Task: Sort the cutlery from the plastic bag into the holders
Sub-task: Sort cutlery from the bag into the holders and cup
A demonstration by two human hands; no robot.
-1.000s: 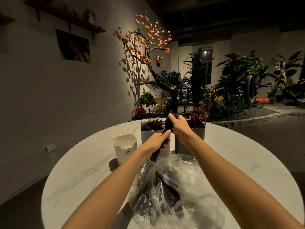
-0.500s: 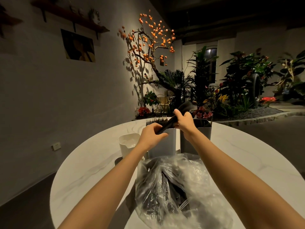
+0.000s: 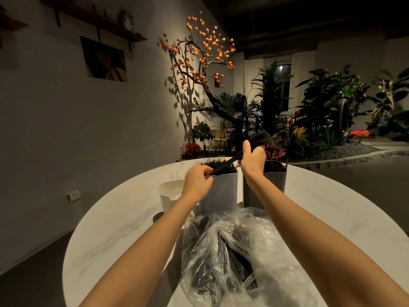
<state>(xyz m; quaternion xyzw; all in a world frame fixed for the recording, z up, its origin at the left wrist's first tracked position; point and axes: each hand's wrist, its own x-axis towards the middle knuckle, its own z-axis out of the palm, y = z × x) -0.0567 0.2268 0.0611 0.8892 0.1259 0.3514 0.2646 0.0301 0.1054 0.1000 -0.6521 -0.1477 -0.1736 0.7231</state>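
A bundle of black plastic cutlery (image 3: 254, 142) slants across both hands above the holders. My right hand (image 3: 252, 159) grips its upper part, with the wide ends fanning out above the fist. My left hand (image 3: 198, 179) pinches its lower end just over the light grey holder (image 3: 219, 191), which is full of upright forks. A darker grey holder (image 3: 274, 185) stands to the right, behind my right wrist. A small white holder (image 3: 169, 196) stands at the left. The clear plastic bag (image 3: 243, 258) lies open near me with more black cutlery inside.
The holders and bag sit on a round white marble table (image 3: 110, 229). Beyond its far edge are a tree with orange fruit (image 3: 203, 52), dense plants and a stone-edged garden bed. A grey wall runs along the left.
Both hands have lifted the black bundle out of the bag and away from me, tilting it from near upright to slanted over the light grey holder. The view has shifted slightly left.
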